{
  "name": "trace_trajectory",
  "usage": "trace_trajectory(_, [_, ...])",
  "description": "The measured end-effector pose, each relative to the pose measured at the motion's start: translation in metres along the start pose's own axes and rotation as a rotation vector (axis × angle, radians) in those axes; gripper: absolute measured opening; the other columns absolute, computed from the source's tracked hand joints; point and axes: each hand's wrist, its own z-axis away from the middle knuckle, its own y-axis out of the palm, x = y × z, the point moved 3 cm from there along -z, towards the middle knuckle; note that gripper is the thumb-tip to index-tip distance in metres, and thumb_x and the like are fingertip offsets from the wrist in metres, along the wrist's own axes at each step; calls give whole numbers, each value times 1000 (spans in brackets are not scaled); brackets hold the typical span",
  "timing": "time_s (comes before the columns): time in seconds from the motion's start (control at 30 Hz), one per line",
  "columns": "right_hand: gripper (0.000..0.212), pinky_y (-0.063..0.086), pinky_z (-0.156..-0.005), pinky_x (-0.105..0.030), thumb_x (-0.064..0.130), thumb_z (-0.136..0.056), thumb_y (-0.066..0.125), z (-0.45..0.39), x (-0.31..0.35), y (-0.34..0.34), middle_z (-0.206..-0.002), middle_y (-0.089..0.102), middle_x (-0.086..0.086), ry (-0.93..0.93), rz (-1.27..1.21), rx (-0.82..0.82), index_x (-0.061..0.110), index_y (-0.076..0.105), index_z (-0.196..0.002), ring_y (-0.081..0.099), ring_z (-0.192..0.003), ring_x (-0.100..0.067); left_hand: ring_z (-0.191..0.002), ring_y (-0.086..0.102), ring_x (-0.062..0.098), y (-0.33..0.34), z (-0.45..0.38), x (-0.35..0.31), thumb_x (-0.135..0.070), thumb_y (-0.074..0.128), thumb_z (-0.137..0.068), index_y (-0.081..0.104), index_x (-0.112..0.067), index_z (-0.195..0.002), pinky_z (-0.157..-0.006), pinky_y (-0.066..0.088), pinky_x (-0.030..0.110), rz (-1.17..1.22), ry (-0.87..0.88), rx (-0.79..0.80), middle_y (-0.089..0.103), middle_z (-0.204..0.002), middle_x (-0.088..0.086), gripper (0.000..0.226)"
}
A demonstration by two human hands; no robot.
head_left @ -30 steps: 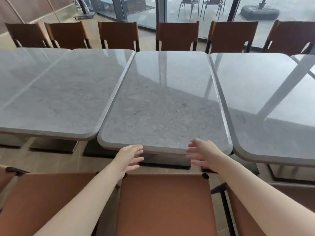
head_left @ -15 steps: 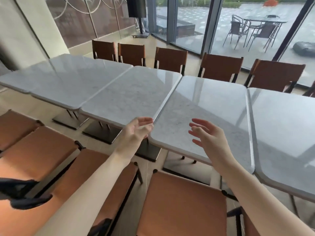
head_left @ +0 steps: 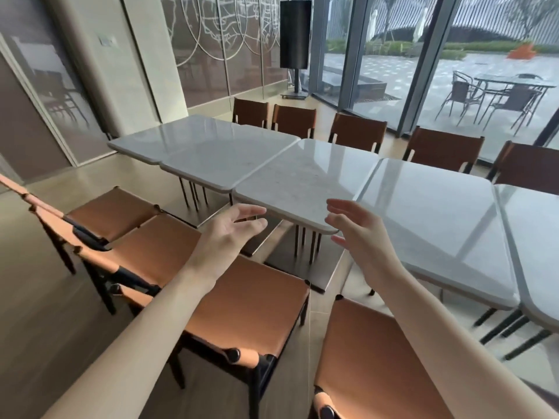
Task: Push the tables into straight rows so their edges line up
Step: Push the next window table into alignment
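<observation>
- Reaching out, my left hand (head_left: 233,228) and right hand (head_left: 358,234) hover with fingers spread and relaxed, holding nothing, before the near edge of the pale grey marble-topped table (head_left: 299,189), third in a row of five.
- Its near edge seems to jut past the next table on the left (head_left: 211,164), though the wide lens may exaggerate; I'd set both palms flat on it and push evenly.
- Brown leather chairs (head_left: 251,300) crowd my side; glass walls beyond.
</observation>
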Motion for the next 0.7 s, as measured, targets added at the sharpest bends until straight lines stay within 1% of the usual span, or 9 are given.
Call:
trace_trajectory(0.07, [28, 52, -104, -43, 22, -92, 64, 12, 14, 24, -116, 69, 21, -16, -5, 22, 40, 69, -113, 65, -110, -1, -112, 62, -7, -23, 13, -8, -58, 68, -71, 73, -35, -108, -113, 42, 43, -29, 7, 5, 71, -114, -21, 44])
trace_trajectory(0.13, [28, 51, -105, -44, 23, -91, 63, 20, 29, 41, -117, 69, 21, -40, -14, 42, 40, 70, -113, 63, -114, -1, -115, 61, -5, -39, 20, -16, -57, 68, -72, 73, -37, -107, -113, 42, 44, -46, 22, 14, 71, -113, -21, 40])
trace_trajectory(0.27, [29, 51, -105, -43, 16, -95, 62, 27, 56, 55, -118, 68, 19, -75, -10, 34, 28, 70, -120, 64, -110, -1, -109, 63, -4, -56, 20, -35, -53, 69, -75, 73, -42, -103, -111, 44, 43, -43, 70, 25, 73, -107, -19, 31])
trace_trajectory(0.4, [26, 55, -98, -39, 13, -97, 60, 29, 76, 51, -115, 68, 16, -90, 21, 26, 25, 69, -118, 64, -107, -4, -113, 62, 0, -57, 16, -47, -53, 66, -79, 72, -44, -104, -111, 43, 45, -42, 115, 66, 71, -110, -20, 27])
trace_trajectory(0.47, [25, 55, -98, -39, 13, -97, 60, 29, 80, 47, -117, 69, 12, -81, 23, 19, 23, 70, -118, 65, -107, -6, -115, 62, 7, -56, 14, -46, -55, 65, -79, 72, -45, -104, -109, 45, 46, -40, 125, 81, 71, -112, -18, 28])
trace_trajectory(0.53, [25, 54, -99, -39, 12, -97, 60, 28, 82, 44, -117, 69, 11, -69, 21, 11, 22, 70, -118, 64, -108, -6, -115, 63, 19, -56, 13, -42, -59, 65, -76, 72, -46, -103, -107, 47, 49, -40, 120, 100, 71, -113, -8, 32])
trace_trajectory(0.57, [25, 54, -99, -39, 12, -97, 59, 27, 82, 43, -117, 69, 11, -64, 20, 5, 22, 70, -118, 64, -108, -7, -115, 63, 19, -56, 11, -39, -61, 65, -74, 72, -46, -103, -107, 48, 49, -37, 112, 111, 71, -113, -6, 34])
trace_trajectory(0.63, [24, 53, -100, -40, 11, -98, 59, 24, 81, 42, -117, 69, 8, -58, 18, -9, 20, 70, -117, 64, -109, -9, -115, 62, 10, -56, 6, -35, -59, 65, -73, 72, -46, -103, -108, 48, 45, -29, 97, 129, 71, -112, -14, 33])
trace_trajectory(0.7, [23, 53, -101, -41, 12, -98, 59, 19, 80, 42, -118, 69, 6, -54, 24, -18, 21, 71, -116, 64, -110, -11, -116, 61, 7, -56, -3, -34, -57, 66, -74, 73, -46, -102, -108, 47, 44, -25, 85, 140, 70, -113, -18, 30])
